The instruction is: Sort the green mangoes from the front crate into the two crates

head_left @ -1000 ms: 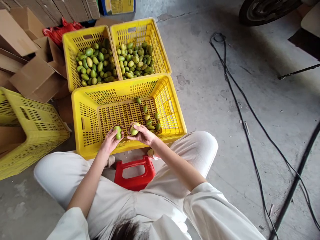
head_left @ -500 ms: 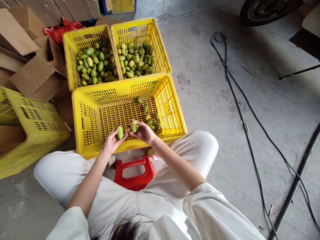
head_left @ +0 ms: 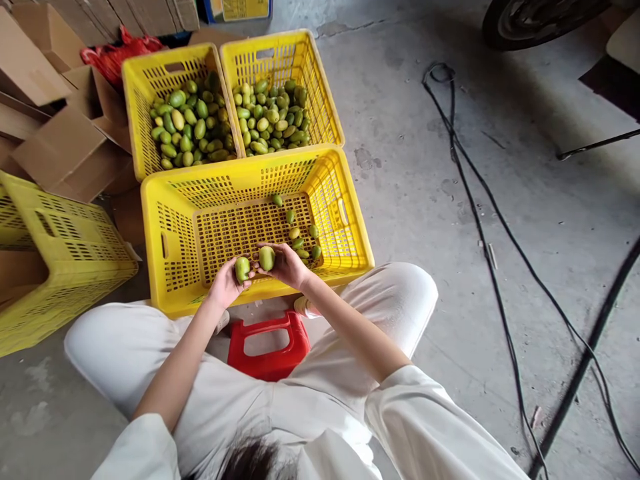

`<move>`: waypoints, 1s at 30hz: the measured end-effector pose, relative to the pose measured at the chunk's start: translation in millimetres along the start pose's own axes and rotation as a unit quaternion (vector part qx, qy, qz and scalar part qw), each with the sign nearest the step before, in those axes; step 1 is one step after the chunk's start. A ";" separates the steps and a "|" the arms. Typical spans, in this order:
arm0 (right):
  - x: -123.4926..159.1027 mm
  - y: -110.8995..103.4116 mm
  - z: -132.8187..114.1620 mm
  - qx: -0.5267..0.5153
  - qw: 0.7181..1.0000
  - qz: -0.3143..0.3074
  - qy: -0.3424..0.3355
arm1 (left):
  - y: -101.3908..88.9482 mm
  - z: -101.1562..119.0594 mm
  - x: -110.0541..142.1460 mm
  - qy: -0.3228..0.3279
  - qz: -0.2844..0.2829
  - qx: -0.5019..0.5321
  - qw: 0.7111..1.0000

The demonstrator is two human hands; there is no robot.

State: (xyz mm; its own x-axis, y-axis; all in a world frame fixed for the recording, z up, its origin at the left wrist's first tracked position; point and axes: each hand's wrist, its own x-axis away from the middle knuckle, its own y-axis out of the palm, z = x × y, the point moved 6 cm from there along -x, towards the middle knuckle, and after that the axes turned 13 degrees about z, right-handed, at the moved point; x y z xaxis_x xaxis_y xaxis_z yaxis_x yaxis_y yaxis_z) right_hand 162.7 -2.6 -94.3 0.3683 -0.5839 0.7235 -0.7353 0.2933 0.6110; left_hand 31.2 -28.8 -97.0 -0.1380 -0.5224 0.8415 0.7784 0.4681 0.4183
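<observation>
My left hand [head_left: 228, 283] is closed around a green mango [head_left: 243, 269]. Close beside it, my right hand [head_left: 287, 264] grips a second, yellowish-green mango [head_left: 267, 258]. Both hands are over the near side of a yellow plastic crate [head_left: 173, 288], with the fingertips almost meeting. Inside that crate several small mangoes [head_left: 298, 244] lie scattered on the right part of the slotted floor. Parts of my fingers are hidden behind the fruit.
Two more yellow crates, the left one [head_left: 131, 120] and the right one [head_left: 327, 100], hold many mangoes behind. At left are another crate [head_left: 95, 253] and cardboard boxes [head_left: 65, 150]. A red plastic stool [head_left: 270, 365] shows below me. Black cables [head_left: 475, 220] cross the floor at right.
Both mangoes have been turned slightly in my fingers, and the hands have shifted a little downward. The mangoes in the crates lie as before; the view has moved slightly.
</observation>
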 end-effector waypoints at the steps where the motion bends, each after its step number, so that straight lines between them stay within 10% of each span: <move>1: -0.4 0.0 -1.1 -0.011 1.000 0.000 -0.008 | 0.1 3.1 0.2 0.002 0.006 0.014 1.000; 30: -1.7 -8.1 -4.5 -0.006 0.998 0.051 -0.040 | -6.5 13.0 -3.3 0.051 0.028 0.019 0.998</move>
State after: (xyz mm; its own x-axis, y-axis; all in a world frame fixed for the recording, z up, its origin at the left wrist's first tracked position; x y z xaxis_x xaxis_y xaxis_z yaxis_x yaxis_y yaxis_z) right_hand 170.6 -0.6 -99.0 0.2456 -0.6085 0.7546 -0.7591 0.3633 0.5401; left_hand 18.6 -20.9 -98.0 -0.0309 -0.5631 0.8258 0.7591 0.5243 0.3859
